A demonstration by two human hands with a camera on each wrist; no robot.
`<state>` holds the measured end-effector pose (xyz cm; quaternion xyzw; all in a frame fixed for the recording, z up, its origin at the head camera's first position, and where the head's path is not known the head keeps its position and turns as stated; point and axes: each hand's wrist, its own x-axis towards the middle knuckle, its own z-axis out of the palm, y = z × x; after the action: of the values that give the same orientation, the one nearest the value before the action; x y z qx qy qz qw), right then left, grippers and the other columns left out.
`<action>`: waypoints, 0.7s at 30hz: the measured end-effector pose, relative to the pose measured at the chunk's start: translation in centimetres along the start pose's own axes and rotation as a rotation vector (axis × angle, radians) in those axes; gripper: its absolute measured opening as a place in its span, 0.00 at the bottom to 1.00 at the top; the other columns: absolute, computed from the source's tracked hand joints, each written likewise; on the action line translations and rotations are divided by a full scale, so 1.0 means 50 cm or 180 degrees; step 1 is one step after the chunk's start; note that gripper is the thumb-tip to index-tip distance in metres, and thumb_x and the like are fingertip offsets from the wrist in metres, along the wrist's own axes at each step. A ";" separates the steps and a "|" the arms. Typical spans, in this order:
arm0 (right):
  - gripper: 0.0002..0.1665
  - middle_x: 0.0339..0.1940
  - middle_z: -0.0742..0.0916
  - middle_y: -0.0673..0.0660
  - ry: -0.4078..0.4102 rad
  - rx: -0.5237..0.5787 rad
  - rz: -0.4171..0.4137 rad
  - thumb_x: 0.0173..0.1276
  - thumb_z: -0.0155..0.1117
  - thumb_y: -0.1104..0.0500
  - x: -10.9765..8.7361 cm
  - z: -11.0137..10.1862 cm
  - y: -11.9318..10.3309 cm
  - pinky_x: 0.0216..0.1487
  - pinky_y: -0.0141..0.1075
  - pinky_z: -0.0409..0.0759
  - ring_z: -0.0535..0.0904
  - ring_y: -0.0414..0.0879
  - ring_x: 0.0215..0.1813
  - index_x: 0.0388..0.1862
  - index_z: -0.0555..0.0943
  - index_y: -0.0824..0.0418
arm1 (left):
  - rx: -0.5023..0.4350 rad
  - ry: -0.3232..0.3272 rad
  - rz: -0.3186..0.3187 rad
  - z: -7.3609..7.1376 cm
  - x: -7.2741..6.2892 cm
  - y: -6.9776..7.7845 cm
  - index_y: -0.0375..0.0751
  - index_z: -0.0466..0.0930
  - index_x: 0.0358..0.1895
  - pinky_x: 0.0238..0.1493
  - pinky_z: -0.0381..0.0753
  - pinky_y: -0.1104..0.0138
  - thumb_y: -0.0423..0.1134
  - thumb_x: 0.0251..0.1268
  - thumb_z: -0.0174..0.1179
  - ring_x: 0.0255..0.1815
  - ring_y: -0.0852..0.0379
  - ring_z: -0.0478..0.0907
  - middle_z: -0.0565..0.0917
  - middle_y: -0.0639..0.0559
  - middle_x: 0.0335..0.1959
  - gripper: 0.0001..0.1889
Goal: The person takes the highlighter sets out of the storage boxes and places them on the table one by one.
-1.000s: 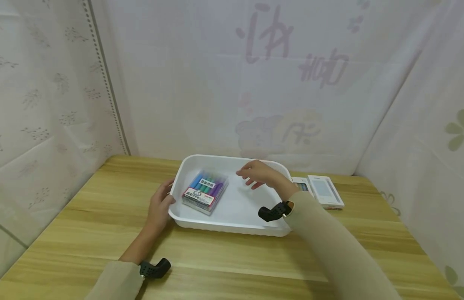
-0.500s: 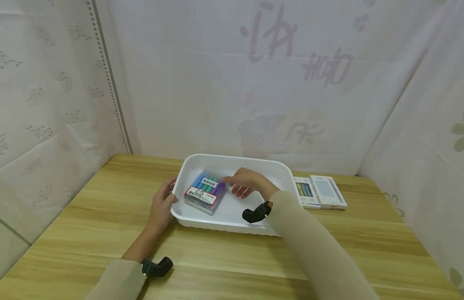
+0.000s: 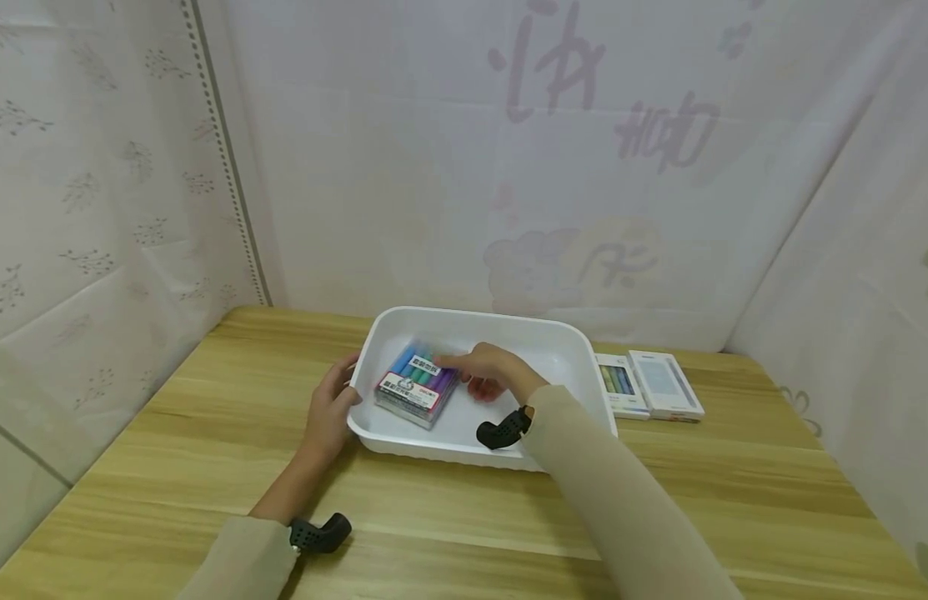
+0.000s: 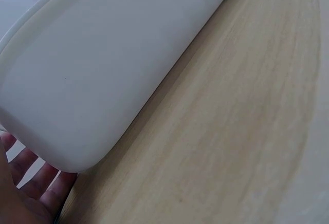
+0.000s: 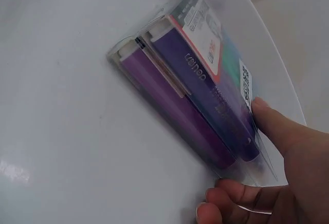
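The left hand grips the white tray at its left end; inside, left of centre, the right hand pinches a clear-cased marker pack between thumb and fingers.

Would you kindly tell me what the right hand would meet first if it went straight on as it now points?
The right hand would probably meet the clear plastic box of coloured markers first; its thumb seems to touch it.

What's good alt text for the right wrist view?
Right hand at a clear pack of markers, purple ones facing the camera, in a white tray. The thumb lies by the pack's QR-code label; other fingers curl near its end.
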<state>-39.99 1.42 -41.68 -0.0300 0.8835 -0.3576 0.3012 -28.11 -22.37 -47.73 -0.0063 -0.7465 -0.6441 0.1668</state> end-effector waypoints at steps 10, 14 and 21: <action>0.31 0.23 0.81 0.53 -0.0155 0.0232 -0.0064 0.68 0.61 0.34 0.003 -0.012 0.014 0.26 0.32 0.80 0.76 0.41 0.22 0.38 0.75 0.62 | 0.0024 -0.0006 -0.0019 0.000 -0.003 0.003 0.37 0.68 0.73 0.49 0.76 0.77 0.25 0.57 0.46 0.68 0.37 0.73 0.74 0.30 0.69 0.34; 0.31 0.28 0.84 0.55 -0.0166 0.0379 -0.0075 0.71 0.60 0.38 0.004 -0.018 0.022 0.28 0.32 0.82 0.79 0.42 0.23 0.48 0.77 0.66 | 0.0037 0.0009 -0.0019 -0.001 -0.002 0.002 0.37 0.68 0.72 0.50 0.77 0.75 0.25 0.57 0.46 0.68 0.37 0.73 0.74 0.30 0.69 0.34; 0.29 0.40 0.85 0.60 -0.0125 0.0840 -0.0026 0.72 0.61 0.45 0.006 -0.028 0.035 0.34 0.37 0.87 0.85 0.48 0.34 0.59 0.71 0.66 | 0.0101 0.0000 -0.0026 0.000 -0.002 0.003 0.37 0.68 0.72 0.56 0.79 0.65 0.26 0.58 0.46 0.69 0.37 0.73 0.74 0.31 0.70 0.33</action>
<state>-40.71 3.48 -42.16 -0.0006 0.8225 -0.4713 0.3182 -27.96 -22.33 -47.60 -0.0006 -0.7566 -0.6329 0.1641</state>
